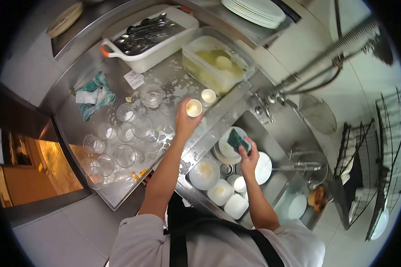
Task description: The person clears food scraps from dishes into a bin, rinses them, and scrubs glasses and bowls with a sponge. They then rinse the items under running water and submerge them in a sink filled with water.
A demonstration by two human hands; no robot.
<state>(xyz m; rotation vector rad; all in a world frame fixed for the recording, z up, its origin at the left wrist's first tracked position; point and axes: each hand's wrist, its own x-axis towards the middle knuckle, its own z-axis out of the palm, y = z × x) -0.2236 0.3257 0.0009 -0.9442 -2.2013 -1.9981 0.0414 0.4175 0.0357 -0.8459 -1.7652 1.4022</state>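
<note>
My left hand [186,121] is wrapped round a small white cup [194,108] with yellowish residue inside, over the counter's edge by the sink. A second small white cup [208,96] stands just beyond it. Over the sink, my right hand [249,155] grips a green scouring sponge [239,139]. Beneath the sponge is a white bowl [227,149]. Several dirty white dishes crowd the sink, among them a round bowl with orange residue [204,173], a squarish dish [220,192] and a white plate [263,168].
Several clear glasses [125,155] stand on the steel counter at left, near a green-and-white cloth [95,95]. Behind are a white tub of cutlery [142,62] and a plastic container of cloudy liquid [216,66]. A spray hose [318,58] and wire racks [361,178] are at right.
</note>
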